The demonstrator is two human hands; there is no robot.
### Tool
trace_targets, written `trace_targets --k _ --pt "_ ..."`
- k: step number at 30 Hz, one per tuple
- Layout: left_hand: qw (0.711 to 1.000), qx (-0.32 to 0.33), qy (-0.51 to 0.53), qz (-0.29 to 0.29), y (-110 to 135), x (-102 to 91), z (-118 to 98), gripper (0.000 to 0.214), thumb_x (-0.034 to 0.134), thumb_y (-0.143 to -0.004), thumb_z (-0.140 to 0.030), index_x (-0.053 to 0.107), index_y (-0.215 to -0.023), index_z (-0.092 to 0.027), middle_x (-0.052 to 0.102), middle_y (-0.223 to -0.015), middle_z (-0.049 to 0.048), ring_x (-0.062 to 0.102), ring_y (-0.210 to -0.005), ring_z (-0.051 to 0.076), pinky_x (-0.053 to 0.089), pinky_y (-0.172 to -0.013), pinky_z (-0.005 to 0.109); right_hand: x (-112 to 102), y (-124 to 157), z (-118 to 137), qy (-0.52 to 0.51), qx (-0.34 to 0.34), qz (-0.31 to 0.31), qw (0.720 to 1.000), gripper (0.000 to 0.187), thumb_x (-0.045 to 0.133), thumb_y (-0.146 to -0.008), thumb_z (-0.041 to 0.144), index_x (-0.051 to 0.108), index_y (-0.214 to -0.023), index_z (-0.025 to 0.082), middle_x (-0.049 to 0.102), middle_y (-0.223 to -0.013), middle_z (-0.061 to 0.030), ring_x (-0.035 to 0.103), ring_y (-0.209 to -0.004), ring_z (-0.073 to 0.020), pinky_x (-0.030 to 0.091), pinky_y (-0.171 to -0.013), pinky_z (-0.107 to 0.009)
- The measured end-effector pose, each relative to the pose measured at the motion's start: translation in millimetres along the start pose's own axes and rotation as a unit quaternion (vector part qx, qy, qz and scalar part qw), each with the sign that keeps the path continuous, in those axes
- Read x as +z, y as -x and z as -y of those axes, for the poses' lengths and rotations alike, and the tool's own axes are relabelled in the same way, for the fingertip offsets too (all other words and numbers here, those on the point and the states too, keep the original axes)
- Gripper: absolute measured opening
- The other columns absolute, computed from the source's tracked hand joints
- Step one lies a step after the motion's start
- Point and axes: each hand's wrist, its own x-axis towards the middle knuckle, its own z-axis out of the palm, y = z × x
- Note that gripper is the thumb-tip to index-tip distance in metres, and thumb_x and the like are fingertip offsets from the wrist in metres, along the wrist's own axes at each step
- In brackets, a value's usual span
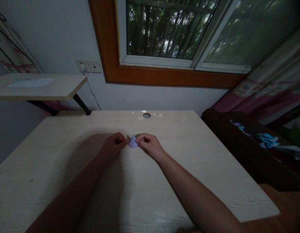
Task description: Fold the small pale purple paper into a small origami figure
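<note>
A small piece of lavender folded paper (133,142), with a pointed top, is held between my two hands over the desk. My left hand (113,144) is closed in a pinch, thumb and forefinger at the paper's left corner. On the other side, my right hand (151,144) pinches the right edge between thumb and fingertips. The paper's finer folds are too small to make out.
The pale wood-grain desk (188,181) has a round cable hole (146,115) near its back edge. A raised shelf (65,92) on black legs stands at the back left, with a paper sheet (31,83) on it. Dark furniture (227,129) with blue items adjoins the right side.
</note>
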Motion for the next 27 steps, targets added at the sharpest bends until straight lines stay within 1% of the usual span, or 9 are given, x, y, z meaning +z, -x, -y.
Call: trace_targets --k 3,7,10,14,19,27 --pt "1.000 -0.004 0.004 0.001 0.8 0.2 -1.8 0.021 0.075 -0.069 -0.031 0.058 -0.064 -0.018 0.062 -0.067 -0.0005 0.056 -0.065 0.014 0.043 -0.064 0.025 -0.6 -0.5 -0.5 -0.010 0.007 -0.001 1.000 0.017 0.072 -0.073 0.033 0.071 -0.078 0.016 0.064 -0.069 -0.0004 0.051 -0.062 -0.0114 0.040 -0.060 -0.024" --pt "0.999 -0.026 0.031 0.010 0.8 -0.5 -1.3 0.020 0.076 -0.069 -0.033 0.063 -0.070 -0.018 0.065 -0.069 0.0007 0.058 -0.066 0.015 0.044 -0.063 0.025 -1.5 -1.1 -1.6 -0.020 0.012 -0.003 1.000 0.016 0.072 -0.073 0.032 0.071 -0.078 0.016 0.065 -0.070 -0.0002 0.052 -0.061 -0.0110 0.041 -0.061 -0.024" --pt "0.998 -0.033 0.052 0.018 1.1 -0.7 -3.2 0.017 0.074 -0.071 -0.032 0.064 -0.072 -0.018 0.066 -0.068 0.0007 0.060 -0.067 0.015 0.046 -0.065 0.026 -1.7 -1.3 -3.6 -0.029 0.016 -0.004 0.999 0.016 0.072 -0.073 0.032 0.071 -0.078 0.016 0.064 -0.069 0.0002 0.051 -0.060 -0.0105 0.041 -0.061 -0.024" --pt "0.998 -0.029 0.060 0.020 1.5 -0.2 -5.6 0.015 0.072 -0.073 -0.030 0.064 -0.072 -0.018 0.066 -0.068 0.0004 0.060 -0.066 0.015 0.047 -0.066 0.026 -1.2 -1.5 -4.4 -0.029 0.015 -0.004 0.999 0.018 0.072 -0.073 0.033 0.071 -0.079 0.016 0.064 -0.069 -0.0001 0.051 -0.060 -0.0103 0.040 -0.060 -0.024" --pt "0.997 -0.026 0.063 0.021 0.3 0.1 -2.7 0.014 0.071 -0.073 -0.030 0.064 -0.073 -0.018 0.065 -0.066 0.0001 0.060 -0.065 0.015 0.046 -0.064 0.027 -0.3 -1.1 0.3 -0.024 0.015 -0.005 1.000 0.019 0.072 -0.072 0.035 0.070 -0.077 0.016 0.063 -0.067 0.0002 0.050 -0.059 -0.0106 0.039 -0.058 -0.024" --pt "0.999 -0.004 0.042 0.026 0.0 -2.0 -0.4 0.010 0.068 -0.074 -0.023 0.060 -0.072 -0.018 0.060 -0.066 -0.0021 0.056 -0.063 0.013 0.043 -0.063 0.024 -1.2 -1.4 0.6 -0.020 0.013 -0.006 1.000 0.019 0.072 -0.072 0.035 0.070 -0.077 0.017 0.064 -0.067 -0.0002 0.051 -0.059 -0.0110 0.040 -0.059 -0.024"
